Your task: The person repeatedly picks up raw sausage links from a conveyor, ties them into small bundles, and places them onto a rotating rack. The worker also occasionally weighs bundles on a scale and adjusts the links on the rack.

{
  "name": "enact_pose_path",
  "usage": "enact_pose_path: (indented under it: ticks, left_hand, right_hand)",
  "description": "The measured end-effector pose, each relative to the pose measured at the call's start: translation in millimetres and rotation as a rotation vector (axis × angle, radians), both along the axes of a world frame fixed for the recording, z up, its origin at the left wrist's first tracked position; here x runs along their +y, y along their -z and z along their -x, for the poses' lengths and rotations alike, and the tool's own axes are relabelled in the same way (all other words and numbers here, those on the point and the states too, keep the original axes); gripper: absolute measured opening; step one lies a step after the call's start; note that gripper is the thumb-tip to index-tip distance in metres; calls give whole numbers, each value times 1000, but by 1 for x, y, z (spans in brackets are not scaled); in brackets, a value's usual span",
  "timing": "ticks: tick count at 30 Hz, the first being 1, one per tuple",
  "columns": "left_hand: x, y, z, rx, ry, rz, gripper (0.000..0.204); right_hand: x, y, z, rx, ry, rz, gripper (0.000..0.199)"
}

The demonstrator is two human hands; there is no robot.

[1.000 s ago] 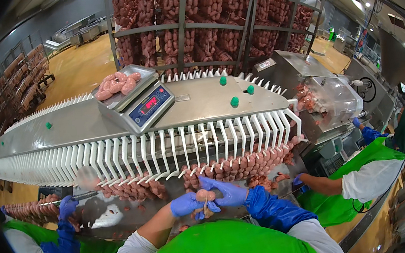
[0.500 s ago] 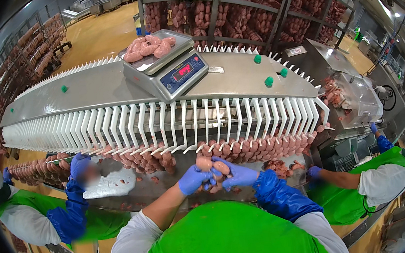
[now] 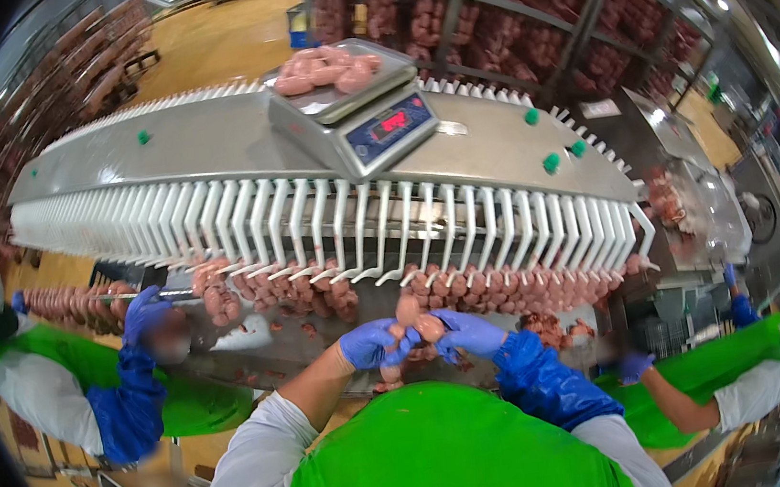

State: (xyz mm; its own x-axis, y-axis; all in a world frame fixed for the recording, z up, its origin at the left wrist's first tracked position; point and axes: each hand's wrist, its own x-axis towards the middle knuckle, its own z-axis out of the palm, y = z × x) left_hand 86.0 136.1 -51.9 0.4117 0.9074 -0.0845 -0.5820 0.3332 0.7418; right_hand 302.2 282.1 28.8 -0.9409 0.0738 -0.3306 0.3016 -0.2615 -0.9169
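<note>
In front of my green apron, my left hand (image 3: 370, 344), in a blue-violet glove, is closed on a linked string of plump pale-pink sausages (image 3: 429, 327). My right hand (image 3: 468, 333), gloved alike, grips the same links from the other side. One link rises above my fingers, and others dangle below my left hand. My fingertips partly cover the links between the hands. Just beyond, more sausages (image 3: 520, 288) hang in a row from the white hooks (image 3: 296, 218) of a long hanging conveyor.
A scale (image 3: 344, 138) with loose sausages on its pan stands on the conveyor's metal top (image 3: 206, 149). At left, a co-worker's gloved hand (image 3: 145, 312) is by a rod of sausages. Another co-worker (image 3: 712, 370) stands right. Meat scraps (image 3: 554, 329) lie on the worktop. Loaded racks stand behind.
The view has tilted and shifted, so the conveyor and scale appear farther right. My hands stay close together on the sausages, with the links between them turned slightly.
</note>
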Motion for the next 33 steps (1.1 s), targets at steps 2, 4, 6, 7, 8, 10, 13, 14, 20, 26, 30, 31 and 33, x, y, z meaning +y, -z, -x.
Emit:
enact_pose_path:
  ticks: [2,4,6,7,8,10,13,14,20,26,30,31,33]
  left_hand:
    - [14,5,-18,112,-242,158,37]
    - [19,-2,-35,540,-303,300,33]
    - [25,-22,-48,927,-195,236,30]
    - [25,-33,-47,1090,-70,129,28]
    - [18,-4,-19,1049,205,159,28]
    - [36,-5,0,1065,611,168,29]
    - [61,-39,3,1443,906,-167,30]
    - [67,-31,6,1595,914,-306,31]
    - [63,-11,-82,1524,213,-634,42]
    - [74,81,-122,683,228,149,28]
    - [89,45,-179,569,72,416,22]
    - [93,39,-189,619,-11,476,23]
    - [94,87,-193,951,-43,-15,23]
  right_hand:
    - [1,12,-5,103,37,-45,63]
    - [-1,7,-6,-2,71,-181,64]
    - [8,16,-12,-39,-35,-299,64]
    - [5,18,-14,-93,-86,-409,61]
    - [2,14,-17,-148,-148,-522,58]
    - [12,16,-28,-234,-326,-751,46]
    - [16,47,-46,-264,-509,-963,34]
    - [13,66,-53,-254,-453,-969,36]
    - [18,81,-56,-248,-382,-935,35]
    - [30,63,-106,-253,-366,-1127,34]
    - [38,88,-129,-361,-412,-1276,29]
    - [42,100,-129,-421,-428,-1276,28]
    - [48,163,-130,-386,-217,-1430,29]
